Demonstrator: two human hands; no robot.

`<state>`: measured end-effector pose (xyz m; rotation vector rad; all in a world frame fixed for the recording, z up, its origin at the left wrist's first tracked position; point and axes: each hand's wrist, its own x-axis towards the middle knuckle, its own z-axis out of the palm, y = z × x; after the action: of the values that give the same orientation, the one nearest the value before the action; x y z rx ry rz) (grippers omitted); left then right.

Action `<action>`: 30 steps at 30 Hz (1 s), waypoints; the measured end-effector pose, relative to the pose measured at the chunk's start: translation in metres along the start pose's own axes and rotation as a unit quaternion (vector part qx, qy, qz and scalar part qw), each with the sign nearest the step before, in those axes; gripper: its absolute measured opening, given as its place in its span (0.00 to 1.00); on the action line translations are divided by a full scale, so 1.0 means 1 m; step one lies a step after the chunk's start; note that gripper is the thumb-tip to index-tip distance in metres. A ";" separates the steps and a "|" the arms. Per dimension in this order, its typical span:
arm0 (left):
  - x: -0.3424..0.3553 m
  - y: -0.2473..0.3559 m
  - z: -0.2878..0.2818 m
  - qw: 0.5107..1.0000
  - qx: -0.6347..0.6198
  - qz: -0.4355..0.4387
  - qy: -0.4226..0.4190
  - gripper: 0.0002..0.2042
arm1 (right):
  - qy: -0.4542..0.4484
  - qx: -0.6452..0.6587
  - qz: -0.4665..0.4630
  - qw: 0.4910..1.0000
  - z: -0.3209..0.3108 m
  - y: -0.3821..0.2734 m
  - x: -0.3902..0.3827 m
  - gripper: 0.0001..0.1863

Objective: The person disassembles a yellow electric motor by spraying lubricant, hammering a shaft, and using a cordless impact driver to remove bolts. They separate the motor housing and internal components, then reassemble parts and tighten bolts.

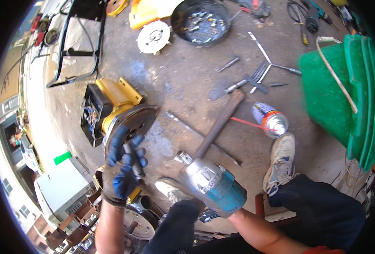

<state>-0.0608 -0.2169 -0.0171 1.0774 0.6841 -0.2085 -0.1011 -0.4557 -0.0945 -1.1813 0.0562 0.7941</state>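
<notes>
Blue-and-black gloved left hand (126, 180): fingers curled, pinching a dark metal socket (134, 163) just below the metal disc (143, 120) on the yellow motor unit (117, 93). Can't tell if socket touches disc. Teal impact wrench (223, 190) is up, right of motor unit and nearer the wearer; right hand hidden behind it, can't tell its fingers. Wooden handle (219, 125) right of motor unit, spray can (265, 113) farther right, black pan (179, 19) beyond it.
</notes>
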 end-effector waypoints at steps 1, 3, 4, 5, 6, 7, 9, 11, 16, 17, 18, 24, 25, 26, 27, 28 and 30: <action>-0.013 -0.009 -0.021 0.996 -0.066 -0.044 0.047 0.23 | -0.022 -0.075 -0.068 0.995 0.013 -0.002 0.004 0.26; -0.024 -0.035 -0.061 0.971 -0.209 -0.067 0.099 0.20 | -0.047 -0.120 -0.158 0.979 0.042 0.012 0.012 0.26; -0.024 -0.049 -0.078 0.953 -0.279 -0.047 0.105 0.18 | -0.060 -0.096 -0.154 0.982 0.052 0.021 0.013 0.26; -0.014 -0.069 -0.095 0.951 -0.305 -0.005 0.051 0.14 | -0.066 -0.082 -0.148 0.983 0.058 0.031 0.014 0.26; -0.009 -0.073 -0.106 0.928 -0.369 -0.021 0.038 0.12 | -0.077 -0.060 -0.143 0.985 0.065 0.040 0.016 0.27; -0.007 -0.074 -0.109 0.936 -0.351 -0.011 0.028 0.12 | -0.080 -0.031 -0.122 0.989 0.068 0.055 0.015 0.27; -0.006 -0.076 -0.112 0.937 -0.349 -0.002 0.027 0.12 | -0.054 -0.163 -0.106 0.979 0.074 0.049 0.019 0.26; -0.008 -0.079 -0.115 0.933 -0.353 -0.009 0.067 0.12 | -0.063 -0.177 -0.128 0.974 0.084 0.043 0.029 0.25; -0.012 -0.082 -0.117 0.929 -0.365 0.001 0.056 0.13 | -0.013 -0.244 -0.153 0.958 0.100 0.056 0.034 0.23; -0.012 -0.083 -0.118 0.931 -0.361 0.003 0.054 0.13 | -0.009 -0.235 -0.143 0.961 0.101 0.056 0.034 0.23; -0.011 -0.084 -0.121 0.933 -0.355 0.001 0.053 0.13 | -0.024 -0.241 -0.131 0.961 0.099 0.060 0.035 0.23; 0.000 -0.086 -0.122 0.942 -0.336 0.004 0.010 0.15 | -0.029 -0.262 -0.202 0.943 0.093 0.069 0.039 0.22; 0.001 -0.085 -0.117 0.941 -0.338 0.004 0.006 0.16 | -0.026 -0.210 -0.180 0.961 0.092 0.071 0.038 0.22; 0.003 -0.085 -0.113 0.941 -0.339 0.003 0.002 0.16 | -0.023 -0.145 -0.101 0.984 0.091 0.070 0.037 0.22; 0.005 -0.087 -0.112 0.941 -0.337 0.001 -0.007 0.17 | -0.020 -0.078 -0.021 0.997 0.089 0.068 0.036 0.22; 0.008 -0.091 -0.113 0.942 -0.336 -0.001 -0.015 0.18 | -0.009 -0.005 0.063 0.998 0.088 0.065 0.036 0.22; 0.013 -0.094 -0.112 0.942 -0.334 -0.016 -0.037 0.18 | 0.014 0.073 0.159 0.984 0.087 0.062 0.034 0.21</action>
<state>-0.1417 -0.1629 -0.1278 0.4052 0.6369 -0.0343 -0.1425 -0.3558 -0.1235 -1.0557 0.3277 1.0353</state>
